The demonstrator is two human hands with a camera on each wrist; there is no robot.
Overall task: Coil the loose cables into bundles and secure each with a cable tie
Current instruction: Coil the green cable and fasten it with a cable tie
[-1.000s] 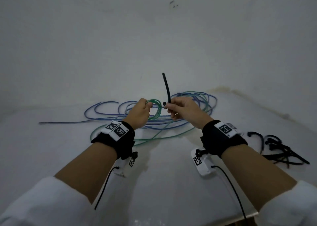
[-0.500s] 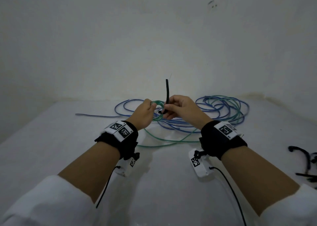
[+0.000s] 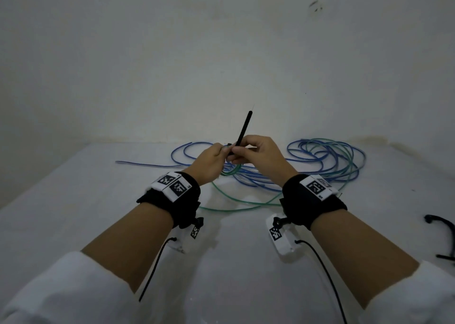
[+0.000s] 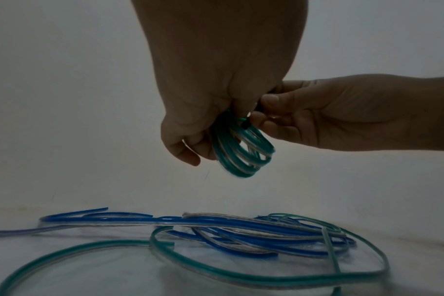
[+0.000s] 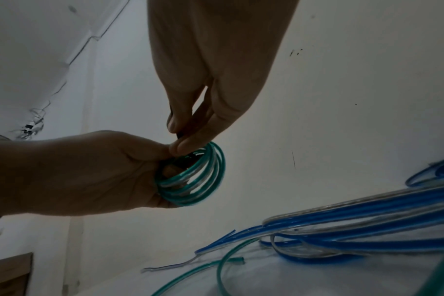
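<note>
My left hand (image 3: 211,162) grips a small coil of green cable (image 4: 243,152) above the white table; the same green coil (image 5: 193,178) shows in the right wrist view. My right hand (image 3: 256,155) pinches a black cable tie (image 3: 243,131) at the coil's top, its tail standing up and leaning right. The tie's black head (image 4: 245,125) sits against the coil between both hands' fingertips. Loose blue cables (image 3: 317,161) and a loose green cable (image 3: 236,203) lie on the table beyond and below my hands.
Spare black cable ties (image 3: 443,235) lie at the table's right edge. The white table (image 3: 73,213) meets a plain wall behind. A cut blue cable end (image 3: 128,163) stretches left. A brown wooden piece (image 5: 10,274) shows low in the right wrist view.
My hands have come closer together, and the tie's tail now leans right instead of standing straight. The view has shifted so that the cable pile sits further right.
</note>
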